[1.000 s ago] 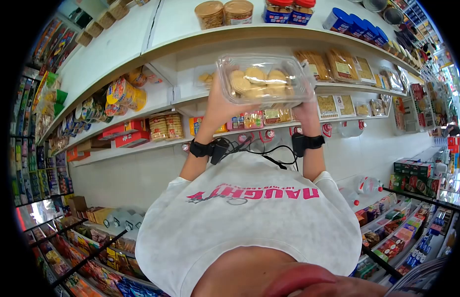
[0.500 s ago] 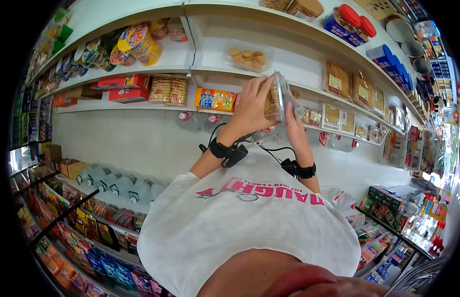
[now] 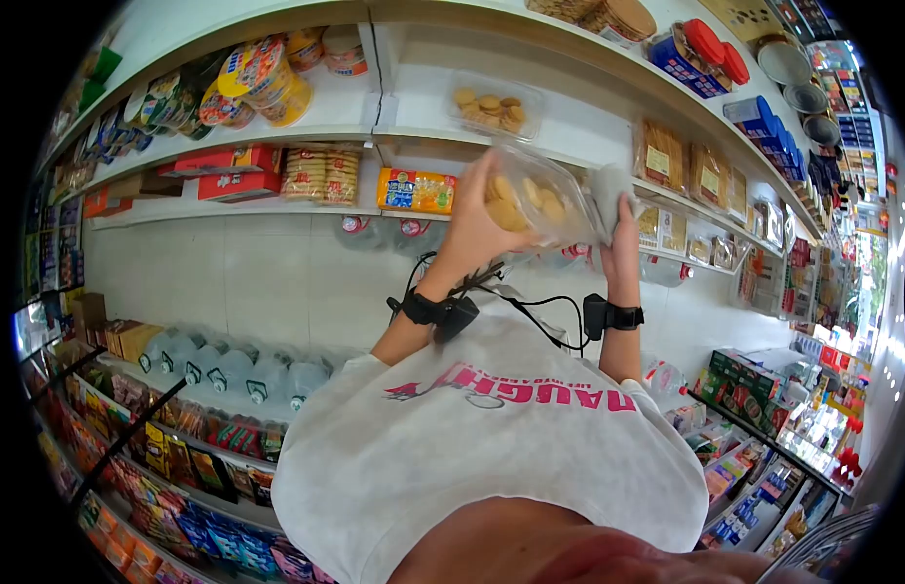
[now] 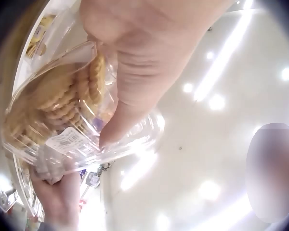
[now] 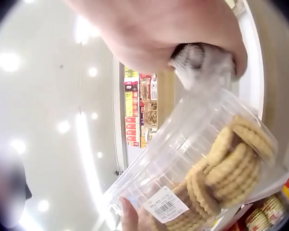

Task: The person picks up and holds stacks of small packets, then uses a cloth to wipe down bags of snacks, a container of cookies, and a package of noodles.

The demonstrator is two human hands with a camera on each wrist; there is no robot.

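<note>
A clear plastic box of round biscuits (image 3: 538, 202) is held up in front of the shelves, tilted. My left hand (image 3: 475, 222) grips its left end, the thumb lying along the plastic in the left wrist view. Bunched in my right hand (image 3: 620, 238) is a grey-white cloth (image 3: 608, 190), pressed at the box's other end. The right wrist view shows the cloth (image 5: 204, 65) pinched between thumb and fingers against the box wall, and a white barcode label (image 5: 166, 204) on the box.
A similar biscuit box (image 3: 491, 105) sits on the shelf behind. Noodle cups (image 3: 267, 83) stand to its left, packaged noodles (image 3: 664, 156) to its right. Below are an orange packet (image 3: 417, 191) and red boxes (image 3: 240, 185). Large water bottles (image 3: 243, 370) stand lower left.
The box has turned from edge-on to showing its broad face and biscuits. My right hand with the cloth has moved right, toward the box's far end.
</note>
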